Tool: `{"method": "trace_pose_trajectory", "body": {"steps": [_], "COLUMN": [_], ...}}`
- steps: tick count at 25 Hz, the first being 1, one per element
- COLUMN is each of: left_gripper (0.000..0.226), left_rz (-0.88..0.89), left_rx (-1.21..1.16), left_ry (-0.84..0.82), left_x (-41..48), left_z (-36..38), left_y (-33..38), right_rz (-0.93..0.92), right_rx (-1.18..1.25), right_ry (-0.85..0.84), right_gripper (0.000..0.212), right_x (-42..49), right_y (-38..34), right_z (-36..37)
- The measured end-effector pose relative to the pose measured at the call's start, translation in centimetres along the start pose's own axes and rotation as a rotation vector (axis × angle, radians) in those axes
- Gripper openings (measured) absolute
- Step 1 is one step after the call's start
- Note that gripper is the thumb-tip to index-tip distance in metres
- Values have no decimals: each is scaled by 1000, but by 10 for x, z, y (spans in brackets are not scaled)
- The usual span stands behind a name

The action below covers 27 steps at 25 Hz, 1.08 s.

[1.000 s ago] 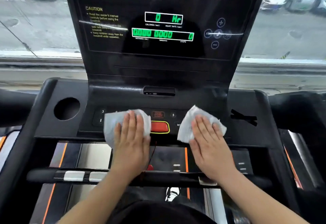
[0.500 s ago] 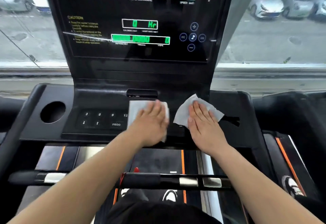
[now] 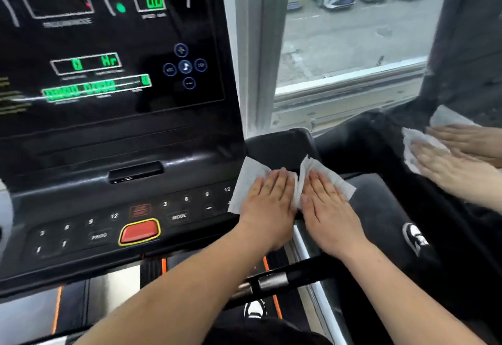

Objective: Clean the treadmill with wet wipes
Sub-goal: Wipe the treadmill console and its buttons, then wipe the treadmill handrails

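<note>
Because these wipes look thin, limp and damp, we press the left wipe and the right wipe flat under our left hand and right hand, fingers straight, side by side at the right end of the treadmill console, where pinching would likely bunch them.

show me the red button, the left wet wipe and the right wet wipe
red button (image 3: 140,232): head view, middle of its red face
left wet wipe (image 3: 247,181): head view, bare upper left part
right wet wipe (image 3: 342,186): head view, bare right corner
</note>
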<state>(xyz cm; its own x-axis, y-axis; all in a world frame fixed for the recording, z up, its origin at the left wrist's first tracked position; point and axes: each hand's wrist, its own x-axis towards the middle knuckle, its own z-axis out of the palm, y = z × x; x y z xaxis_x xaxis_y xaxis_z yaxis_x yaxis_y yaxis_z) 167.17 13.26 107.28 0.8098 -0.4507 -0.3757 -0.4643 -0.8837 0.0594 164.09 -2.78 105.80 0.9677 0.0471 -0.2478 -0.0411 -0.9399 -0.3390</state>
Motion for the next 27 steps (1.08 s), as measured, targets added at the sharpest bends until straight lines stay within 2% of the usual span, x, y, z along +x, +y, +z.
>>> {"method": "trace_pose_trajectory", "body": {"steps": [5,9,13,17,20,23,27], "left_gripper": [65,72,63,62,59,53,63], "left_rz": [-5,-8,-50,-117,-126,-144,-166], "left_rx": [-109,-107,-191,-241,-272,-181,-235], "left_ry": [-25,-54,-37,-108,-142,-58,14], "left_x": [40,36,83,116,137,140,123], "left_z": [-24,-20,-48,-55,-77,-80,-57], "left_y": [-3,9,-22,-37,-46,-40,-29], "right_rz": [106,203,234,322,358,441,563], "right_rx": [198,156,182,137,233,371,647], "right_ry": [-69,-76,-138,-165,-111,-64,-68], "right_gripper": [59,62,74,71,65,61,59], "right_x": [31,67,108,135,144,136,149], "right_y": [7,0,2,-3,-11,-3,5], "right_z": [-18,-27,-37,-43,-46,-52,-55]}}
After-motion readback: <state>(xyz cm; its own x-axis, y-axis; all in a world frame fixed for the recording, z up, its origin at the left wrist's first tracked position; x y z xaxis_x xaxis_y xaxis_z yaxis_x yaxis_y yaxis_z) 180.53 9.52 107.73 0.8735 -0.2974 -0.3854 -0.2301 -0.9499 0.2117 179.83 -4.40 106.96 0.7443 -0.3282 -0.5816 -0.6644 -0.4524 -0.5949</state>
